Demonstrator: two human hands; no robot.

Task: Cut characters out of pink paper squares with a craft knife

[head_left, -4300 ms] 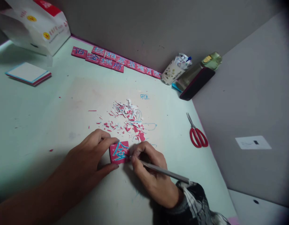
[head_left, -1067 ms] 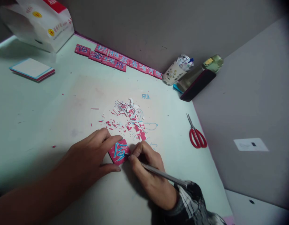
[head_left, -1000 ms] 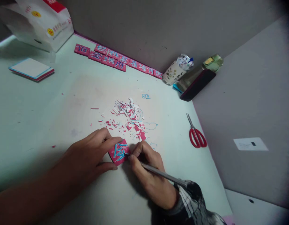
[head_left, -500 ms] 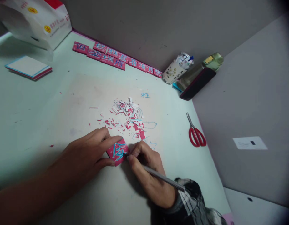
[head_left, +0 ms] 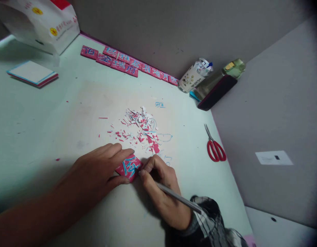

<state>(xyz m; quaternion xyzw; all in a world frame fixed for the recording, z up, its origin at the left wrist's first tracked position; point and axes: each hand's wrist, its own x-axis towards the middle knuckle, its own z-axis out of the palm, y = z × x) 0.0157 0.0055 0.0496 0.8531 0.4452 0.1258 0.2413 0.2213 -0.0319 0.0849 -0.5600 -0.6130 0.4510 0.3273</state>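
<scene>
Grey walls close in a pale green desk, and the pile of scraps at its middle serves as the landmark. Far left of the scraps lie a white bag and a flat pad. Behind the scraps, along the wall, runs a row of pink tiles bearing blue characters.

Just in front of the scraps, the left hand lies on the desk, its thumb and forefinger spread around a pink tile and pinning it, turned at a slant. Touching the tile's right edge, the right hand has its fingers closed tight around a thin grey knife, tip at the blue character.

Right of the scraps lie red scissors; behind and right stand a cup, a phone and a bottle.

By my reading, the step is trimming around the character; the next cut calls for steady pressure and a firm hold on the tile.
</scene>
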